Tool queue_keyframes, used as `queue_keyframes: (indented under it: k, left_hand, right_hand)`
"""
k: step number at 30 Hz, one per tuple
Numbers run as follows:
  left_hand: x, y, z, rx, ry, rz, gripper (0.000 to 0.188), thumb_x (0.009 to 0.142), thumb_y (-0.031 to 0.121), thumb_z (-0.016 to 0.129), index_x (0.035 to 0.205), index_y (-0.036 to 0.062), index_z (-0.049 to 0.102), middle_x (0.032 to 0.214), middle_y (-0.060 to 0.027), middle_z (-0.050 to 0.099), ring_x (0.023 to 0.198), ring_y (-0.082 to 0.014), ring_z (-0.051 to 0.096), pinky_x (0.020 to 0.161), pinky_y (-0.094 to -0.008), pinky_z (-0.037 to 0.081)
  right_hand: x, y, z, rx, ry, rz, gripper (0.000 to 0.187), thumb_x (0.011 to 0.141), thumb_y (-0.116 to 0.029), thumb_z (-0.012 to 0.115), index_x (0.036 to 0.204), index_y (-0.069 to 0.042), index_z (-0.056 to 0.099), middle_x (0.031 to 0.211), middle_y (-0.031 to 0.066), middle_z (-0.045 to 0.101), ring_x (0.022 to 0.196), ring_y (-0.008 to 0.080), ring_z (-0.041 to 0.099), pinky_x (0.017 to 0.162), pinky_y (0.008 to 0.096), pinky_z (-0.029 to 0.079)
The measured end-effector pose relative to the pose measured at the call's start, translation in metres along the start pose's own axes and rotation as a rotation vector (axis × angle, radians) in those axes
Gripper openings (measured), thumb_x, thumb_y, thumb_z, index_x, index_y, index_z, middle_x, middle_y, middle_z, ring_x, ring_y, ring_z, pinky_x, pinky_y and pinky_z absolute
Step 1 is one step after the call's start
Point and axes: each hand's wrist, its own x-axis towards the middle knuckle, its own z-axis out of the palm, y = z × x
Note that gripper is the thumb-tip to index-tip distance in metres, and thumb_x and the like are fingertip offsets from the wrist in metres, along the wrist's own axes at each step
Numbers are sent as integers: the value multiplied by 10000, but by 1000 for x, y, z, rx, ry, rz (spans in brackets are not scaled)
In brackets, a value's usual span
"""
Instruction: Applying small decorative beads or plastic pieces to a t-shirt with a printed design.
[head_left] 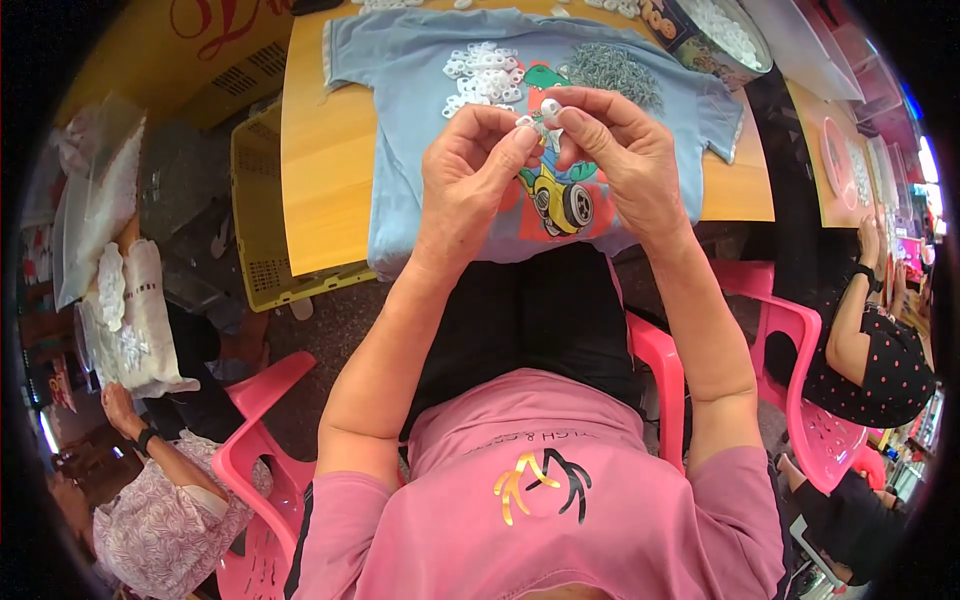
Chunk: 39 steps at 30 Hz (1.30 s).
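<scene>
Left hand (465, 165) pinches one white piece (525, 121), right hand (630, 150) another (549, 108); pair looks unfinished. White pile (482, 72), grey pile (615, 75) lie loose on blue shirt (400, 150), seemingly left to do.

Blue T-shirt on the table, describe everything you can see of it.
The pale blue T-shirt, seemingly soft cloth, lies spread and rumpled on the wood-coloured table, short sleeves out to both sides, lower end at the near edge. A red, green and yellow print with a dark wheel shows. White pieces and grey pieces lie piled on it; the left hand and right hand hide part of it.
</scene>
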Motion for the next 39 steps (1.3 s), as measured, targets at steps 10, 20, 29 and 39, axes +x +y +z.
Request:
queue_keyframes:
  k: [10,20,29,39]
  left_hand:
    - [-1,6,2,85,16,-92,135,933,121,637,986,3,601,850,-65,661,763,-99,615,584,-190,457]
    - [1,6,-3,-24,11,-112,150,901,136,690,915,-3,635,816,-56,673,719,-89,618,588,-200,474]
    - [3,2,-4,-102,42,-75,130,903,113,686,923,-2,627,815,-55,665,700,-89,587,616,-208,478]
    - [6,30,16,85,-82,-73,161,903,123,687,969,-6,617,861,-41,656,773,-87,594,696,-225,486]
  right_hand:
    - [0,4,1,-82,9,-53,234,936,-66,625,1146,37,638,837,24,633,710,72,575,662,206,496]
    - [0,4,16,-161,83,-183,175,898,-31,653,1065,11,677,851,21,654,682,63,586,629,202,493]
    - [3,19,25,-241,135,-263,201,912,-27,644,1106,20,666,899,14,627,691,57,542,630,188,459]
    - [-1,-14,8,217,94,95,249,933,-120,647,1127,35,641,767,-3,594,693,57,539,662,213,475]
